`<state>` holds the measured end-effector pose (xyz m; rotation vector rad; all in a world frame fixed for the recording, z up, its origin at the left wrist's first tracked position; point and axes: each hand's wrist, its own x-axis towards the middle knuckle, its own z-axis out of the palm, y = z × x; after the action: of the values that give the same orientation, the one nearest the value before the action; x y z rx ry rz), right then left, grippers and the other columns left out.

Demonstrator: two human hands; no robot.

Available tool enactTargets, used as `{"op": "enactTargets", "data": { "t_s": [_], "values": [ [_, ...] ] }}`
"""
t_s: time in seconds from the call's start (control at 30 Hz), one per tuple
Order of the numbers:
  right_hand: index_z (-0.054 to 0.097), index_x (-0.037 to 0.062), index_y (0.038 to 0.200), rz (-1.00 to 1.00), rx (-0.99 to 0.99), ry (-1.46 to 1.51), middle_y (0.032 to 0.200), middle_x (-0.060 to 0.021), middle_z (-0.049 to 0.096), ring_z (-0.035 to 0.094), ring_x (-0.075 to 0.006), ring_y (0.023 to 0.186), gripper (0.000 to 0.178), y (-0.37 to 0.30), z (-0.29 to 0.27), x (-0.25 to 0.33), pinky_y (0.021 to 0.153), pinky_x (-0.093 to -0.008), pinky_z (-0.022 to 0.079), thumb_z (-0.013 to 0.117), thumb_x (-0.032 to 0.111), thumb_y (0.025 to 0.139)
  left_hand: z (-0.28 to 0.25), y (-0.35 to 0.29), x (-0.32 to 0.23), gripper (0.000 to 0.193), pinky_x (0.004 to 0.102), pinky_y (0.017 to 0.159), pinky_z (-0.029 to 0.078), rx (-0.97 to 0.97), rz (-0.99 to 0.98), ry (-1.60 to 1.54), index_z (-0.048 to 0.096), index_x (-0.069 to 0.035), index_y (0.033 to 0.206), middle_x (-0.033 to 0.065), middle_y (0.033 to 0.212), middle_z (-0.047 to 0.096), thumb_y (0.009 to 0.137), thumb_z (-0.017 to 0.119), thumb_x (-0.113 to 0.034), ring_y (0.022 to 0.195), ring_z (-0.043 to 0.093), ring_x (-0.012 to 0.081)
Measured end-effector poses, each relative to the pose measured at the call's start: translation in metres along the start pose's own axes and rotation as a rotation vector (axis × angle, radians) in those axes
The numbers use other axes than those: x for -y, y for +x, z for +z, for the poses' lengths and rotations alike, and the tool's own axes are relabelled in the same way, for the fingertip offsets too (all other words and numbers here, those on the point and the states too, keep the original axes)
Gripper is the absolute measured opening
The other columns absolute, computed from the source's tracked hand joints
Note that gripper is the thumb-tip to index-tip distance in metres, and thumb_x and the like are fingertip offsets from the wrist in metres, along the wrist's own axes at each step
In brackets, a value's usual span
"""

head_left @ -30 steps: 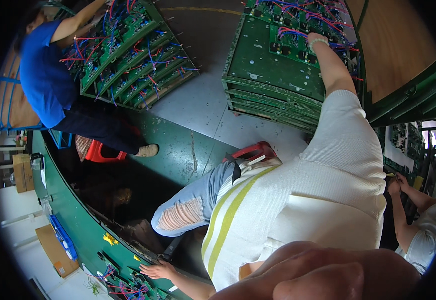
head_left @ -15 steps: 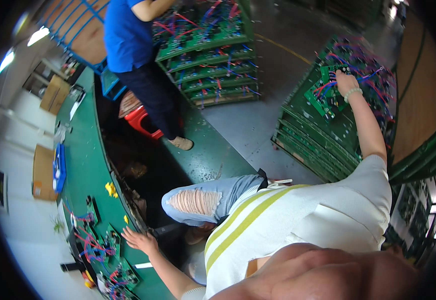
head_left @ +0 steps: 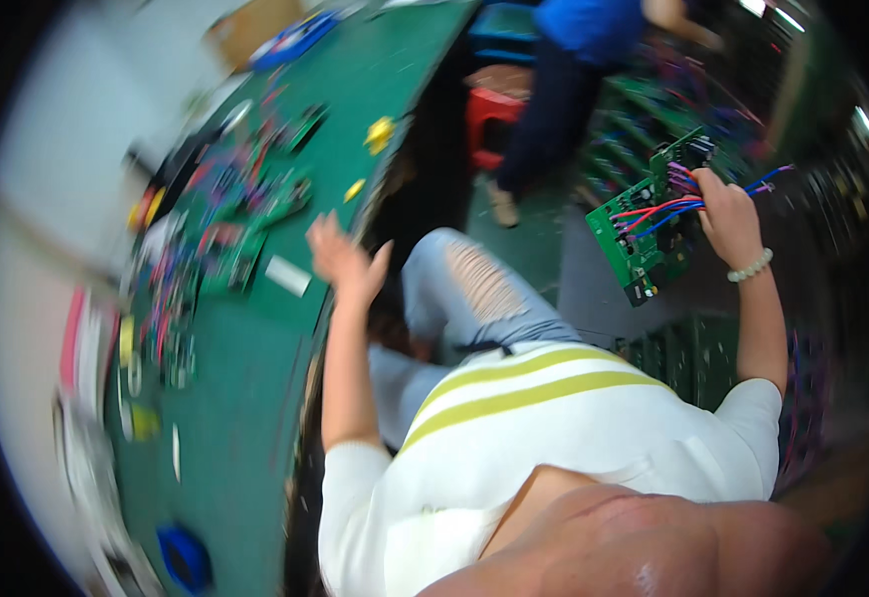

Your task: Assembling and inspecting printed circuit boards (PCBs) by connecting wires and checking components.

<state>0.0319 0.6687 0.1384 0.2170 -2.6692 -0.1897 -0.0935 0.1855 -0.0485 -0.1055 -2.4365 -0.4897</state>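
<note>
My right hand (head_left: 730,221) is closed round the red, blue and purple wires (head_left: 661,207) of a green circuit board (head_left: 616,244), held up in the air on the right. Whether it is one board or two overlapping, I cannot tell. Over the front edge of the green workbench (head_left: 245,418), my left hand (head_left: 340,257) is empty, with its fingers stretched out and thumb apart. Near it on the bench lies a white strip (head_left: 287,276). Farther left is a blurred group of wired circuit boards (head_left: 230,259).
Yellow pieces (head_left: 379,135) lie by the bench edge. A blue tray (head_left: 295,38) stands at its far end, a blue ring-shaped thing (head_left: 184,559) at its near end. A red stool (head_left: 494,119) and a person in blue (head_left: 584,30) are ahead. Stacked boards (head_left: 644,129) stand behind my right hand.
The circuit board in my right hand has been lifted off the stack at the right. My view and body have turned left toward the bench; my left hand stays open by its edge.
</note>
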Motion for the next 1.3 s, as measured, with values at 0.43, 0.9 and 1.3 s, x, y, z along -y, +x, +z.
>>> {"op": "enactTargets", "data": {
  "t_s": [0.43,0.9,1.3],
  "values": [
    [0.049,0.0077,0.110,-1.099,0.060,0.601,0.092,-0.0175,0.062,0.059,-0.0378,0.085,0.032,0.191,0.012,0.375,0.070,-0.0463,0.046,0.057,0.009,0.079,-0.162,-0.130,0.062,0.080,0.0453,0.109,0.019,-0.635,-0.653,-0.350,0.019,0.008,0.136,0.0254,0.141,0.020,0.084,0.067,-0.030,0.133,0.022,0.0373],
    [0.064,-0.0019,0.082,-1.517,0.390,0.405,0.082,-0.0191,0.067,0.065,-0.0325,0.076,0.036,0.186,0.049,0.710,0.068,-0.0411,0.051,0.070,0.034,0.079,-0.219,-0.195,0.083,0.078,0.0517,0.104,0.021,-0.561,-0.753,0.239,0.033,0.003,0.130,0.0275,0.134,0.034,0.075,0.073,-0.033,0.128,0.030,0.0404],
    [0.063,0.0008,0.098,-1.438,0.591,-0.016,0.083,-0.0124,0.069,0.068,-0.0245,0.077,0.043,0.202,0.048,0.692,0.070,-0.0374,0.053,0.082,0.021,0.065,-0.214,-0.175,0.118,0.114,0.0575,0.104,0.022,-0.077,-0.934,0.594,0.026,0.004,0.137,0.0205,0.137,0.039,0.055,0.082,-0.052,0.131,0.033,0.0328]
  ]
}}
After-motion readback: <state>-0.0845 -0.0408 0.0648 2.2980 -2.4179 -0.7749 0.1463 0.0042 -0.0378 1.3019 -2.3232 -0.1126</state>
